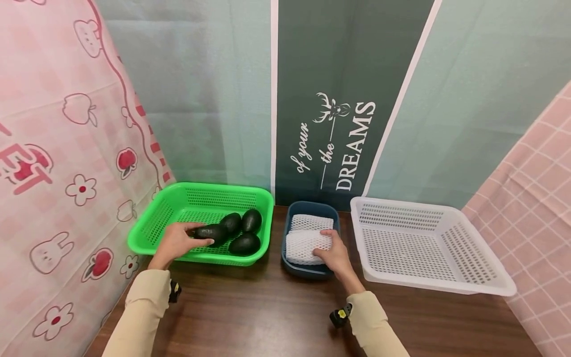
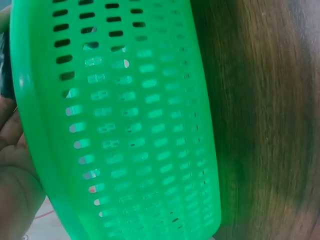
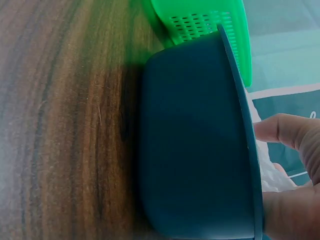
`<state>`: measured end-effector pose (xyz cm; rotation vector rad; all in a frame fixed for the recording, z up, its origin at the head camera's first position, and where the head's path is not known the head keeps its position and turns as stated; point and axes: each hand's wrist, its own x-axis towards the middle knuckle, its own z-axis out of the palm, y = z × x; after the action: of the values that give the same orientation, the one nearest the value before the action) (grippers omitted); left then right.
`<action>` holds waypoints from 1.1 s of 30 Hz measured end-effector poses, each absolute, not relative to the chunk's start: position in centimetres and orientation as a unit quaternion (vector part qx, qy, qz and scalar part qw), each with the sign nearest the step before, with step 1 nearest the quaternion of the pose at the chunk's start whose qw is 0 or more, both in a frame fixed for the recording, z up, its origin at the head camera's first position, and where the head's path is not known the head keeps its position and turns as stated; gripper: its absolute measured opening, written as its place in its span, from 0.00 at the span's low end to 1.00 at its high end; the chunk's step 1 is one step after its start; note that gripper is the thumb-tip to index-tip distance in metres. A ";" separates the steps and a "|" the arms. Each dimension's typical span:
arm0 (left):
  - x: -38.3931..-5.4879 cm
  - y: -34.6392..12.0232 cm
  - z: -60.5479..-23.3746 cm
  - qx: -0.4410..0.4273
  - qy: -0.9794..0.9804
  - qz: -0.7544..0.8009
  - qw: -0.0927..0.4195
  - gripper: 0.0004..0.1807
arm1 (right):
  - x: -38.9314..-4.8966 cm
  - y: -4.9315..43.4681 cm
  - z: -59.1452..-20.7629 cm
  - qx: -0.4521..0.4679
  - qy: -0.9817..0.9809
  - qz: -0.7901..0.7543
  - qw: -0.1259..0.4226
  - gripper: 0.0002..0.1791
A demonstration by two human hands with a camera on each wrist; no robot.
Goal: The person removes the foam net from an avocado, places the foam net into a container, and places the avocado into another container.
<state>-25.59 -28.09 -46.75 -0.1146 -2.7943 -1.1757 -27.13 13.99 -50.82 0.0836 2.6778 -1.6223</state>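
Note:
At the left, my left hand point(image 1: 176, 241) reaches over the rim of a green basket point(image 1: 149, 214) and grips a dark avocado point(image 1: 213, 233) between thumb and fingers. Three more avocados point(image 1: 245, 244) lie beside it in the basket. My right hand point(image 1: 333, 254) is over a dark blue bin point(image 1: 308, 271), its thumb and fingers pinching the right end of a white foam net sleeve point(image 1: 303, 247). Behind that sleeve lies more white foam netting point(image 1: 312, 221). From the right wrist, the bin wall point(image 3: 195, 145) covers most of the netting.
A white perforated basket point(image 1: 434, 285) stands on the right of the brown wooden table point(image 1: 250, 317). Printed cloth hangs behind the containers, with pink patterned cloth point(image 1: 89, 148) along the left and pink checked cloth point(image 1: 540, 198) along the right.

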 end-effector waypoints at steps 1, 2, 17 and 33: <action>-25.8 -28.2 -46.8 -0.043 -0.926 -0.373 0.046 0.34 | -27.2 13.9 -50.8 0.027 0.857 -0.515 0.007 0.30; -25.9 -28.3 -46.8 -0.048 -0.930 -0.362 0.039 0.34 | -27.3 13.8 -50.8 0.025 0.859 -0.511 0.008 0.30; -27.9 -29.1 -47.6 -0.099 -0.922 -0.369 -0.059 0.32 | -27.9 13.7 -51.1 -0.032 0.904 -0.426 -0.008 0.35; -29.6 -30.0 -48.6 -0.165 -0.894 -0.392 -0.144 0.28 | -27.4 13.0 -50.9 -0.077 0.937 -0.340 -0.031 0.36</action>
<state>-29.64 -29.98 -48.56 -0.5710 -3.0985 -1.3588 -27.38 13.02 -50.86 -0.2483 3.0026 -1.0909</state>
